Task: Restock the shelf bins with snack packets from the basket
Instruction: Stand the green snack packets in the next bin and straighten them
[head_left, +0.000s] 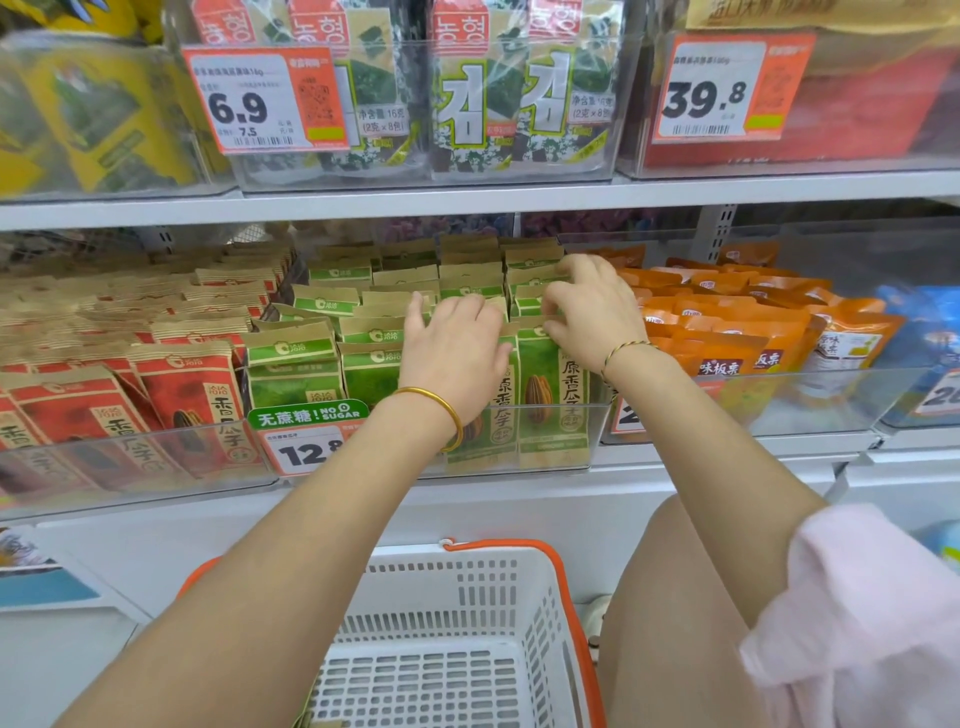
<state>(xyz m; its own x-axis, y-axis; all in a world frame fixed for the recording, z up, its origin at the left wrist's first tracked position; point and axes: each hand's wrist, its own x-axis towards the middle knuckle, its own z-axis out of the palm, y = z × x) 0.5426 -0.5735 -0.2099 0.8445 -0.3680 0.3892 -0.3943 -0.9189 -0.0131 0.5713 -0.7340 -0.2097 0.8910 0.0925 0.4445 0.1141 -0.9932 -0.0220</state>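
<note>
**A:** Far left first?

**B:** Red packets (182, 395) in their own bin, leaning back in rows, untouched. The next bin has the green packets (311, 358), stood upright in files w/ faces fwd. I'd say that's so the labels read thru the clear bin front (597, 415).

**A:** Left hand?

**B:** The left hand (452, 353) lies palm down on the tops of the middle files. Fingers are fairly straight and grip nothing. My guess is it's pressing those rows back so they don't tip while the other hand works.

**A:** Basket?

**B:** The basket (540, 587) sits below the shelf, btwn the forearms, prob kept close so the reach is short. No pkts show in the part I can see. The near edge is cut off, so I can't call it emptied.

**A:** Right hand?

**B:** The right hand (592, 312) has its fingers curled. Thumb + fingertips pinch the top edge of a green packet in the rightmost file, near the front. It looks like that one is being seated straight in line, approx the last bit of this bin.

**A:** Right of that?

**B:** Orange packets (727, 338) in a separate bin, just beside the right hand but not involved.
</note>
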